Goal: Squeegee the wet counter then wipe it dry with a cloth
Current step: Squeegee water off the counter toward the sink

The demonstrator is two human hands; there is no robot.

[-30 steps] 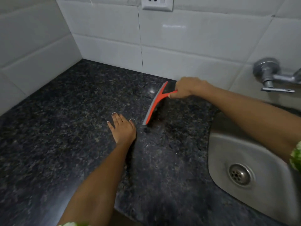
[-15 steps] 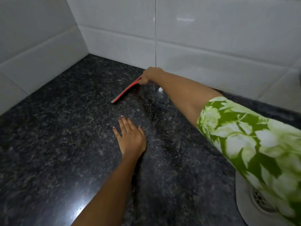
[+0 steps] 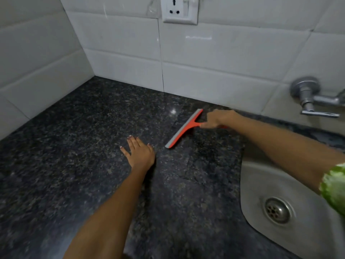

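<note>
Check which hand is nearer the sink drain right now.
Right. The right hand grips the squeegee handle on the counter beyond the sink, its forearm crossing above the basin. The left hand lies flat on the counter, farther from the drain.

We find no readable text, labels, brands or numbers anywhere in view.

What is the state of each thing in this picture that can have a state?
squeegee: held by its handle, blade on the counter
right hand: grips the squeegee handle
left hand: flat on the counter, fingers straight
counter: glossy; wetness hard to tell
sink: no dishes inside
tap: no water running
</note>
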